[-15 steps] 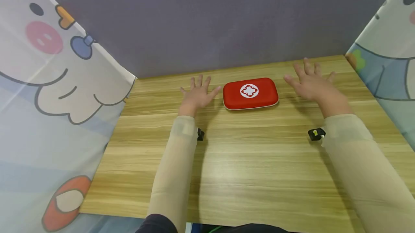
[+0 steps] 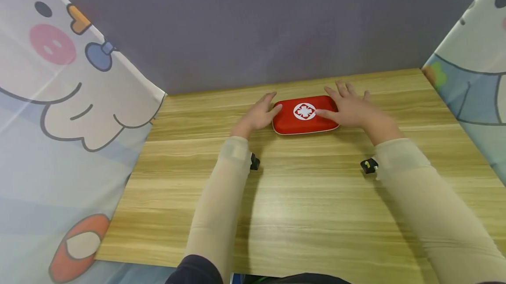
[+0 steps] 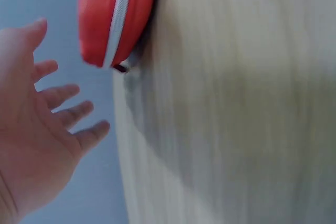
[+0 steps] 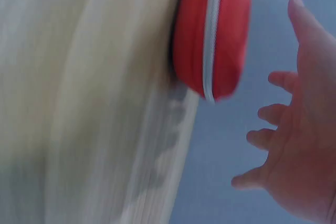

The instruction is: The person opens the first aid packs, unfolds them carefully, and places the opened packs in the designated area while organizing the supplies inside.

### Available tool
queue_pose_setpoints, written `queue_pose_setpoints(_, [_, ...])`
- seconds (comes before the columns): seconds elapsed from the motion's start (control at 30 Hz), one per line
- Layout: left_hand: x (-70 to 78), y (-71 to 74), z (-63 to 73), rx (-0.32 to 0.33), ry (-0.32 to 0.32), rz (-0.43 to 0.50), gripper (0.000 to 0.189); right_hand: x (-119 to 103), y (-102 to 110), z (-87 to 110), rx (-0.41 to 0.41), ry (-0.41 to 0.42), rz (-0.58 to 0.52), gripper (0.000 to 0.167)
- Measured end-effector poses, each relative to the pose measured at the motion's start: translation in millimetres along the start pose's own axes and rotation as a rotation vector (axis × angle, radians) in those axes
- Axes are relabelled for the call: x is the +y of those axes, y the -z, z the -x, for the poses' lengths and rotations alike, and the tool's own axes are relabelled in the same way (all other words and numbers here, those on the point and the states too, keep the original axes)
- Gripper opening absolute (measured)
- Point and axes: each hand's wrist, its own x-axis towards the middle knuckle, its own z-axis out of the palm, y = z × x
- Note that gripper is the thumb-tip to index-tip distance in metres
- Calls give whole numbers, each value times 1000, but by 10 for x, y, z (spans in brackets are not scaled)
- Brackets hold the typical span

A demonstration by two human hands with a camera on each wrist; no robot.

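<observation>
A red zippered first-aid case [image 2: 286, 119] with a white cross emblem lies flat near the back of the wooden table. At its left end is my left hand [image 2: 258, 115], fingers stretched out and thumb overlapping the case's corner in the head view. My right hand [image 2: 352, 108] is over its right end, fingers spread and thumb reaching across the lid toward the emblem. In the left wrist view a gap shows between the left hand [image 3: 47, 114] and the case's zipped side [image 3: 118, 19]. The right wrist view likewise shows the right hand [image 4: 299, 129] apart from the case [image 4: 212, 40].
The wooden table [image 2: 308, 213] ends at a grey-purple wall [image 2: 253, 25] behind the case. Cartoon-printed sheets [image 2: 71, 165] hang along the left and right sides. A small black wrist camera [image 2: 369, 165] sits on the right sleeve.
Both hands have moved inward toward the case, the left one rightward and the right one leftward over its lid. The case has stayed in place.
</observation>
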Motion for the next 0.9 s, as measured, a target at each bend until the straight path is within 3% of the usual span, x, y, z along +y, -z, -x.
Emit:
queue_pose_setpoints(0.1, [15, -69, -22, -9, -19, 21, 65, -136, -92, -64, 6, 66, 43, 109])
queue_pose_setpoints(0.3, [11, -146, -17, -8, 39, 126, 60, -333, -263, -169, 19, 178, 94, 104])
queue_pose_setpoints(0.57, [-26, -199, 6, -81, 53, 319, 63, -417, -354, -174, 46, 183, 62, 97])
queue_pose_setpoints(0.73, [-93, -212, 21, -144, 51, 357, 70, -447, -365, -82, 32, 173, 46, 94])
queue_pose_setpoints(0.9, [-171, -224, 101, -224, 102, 482, 79, -455, -391, 62, 37, 192, 9, 94])
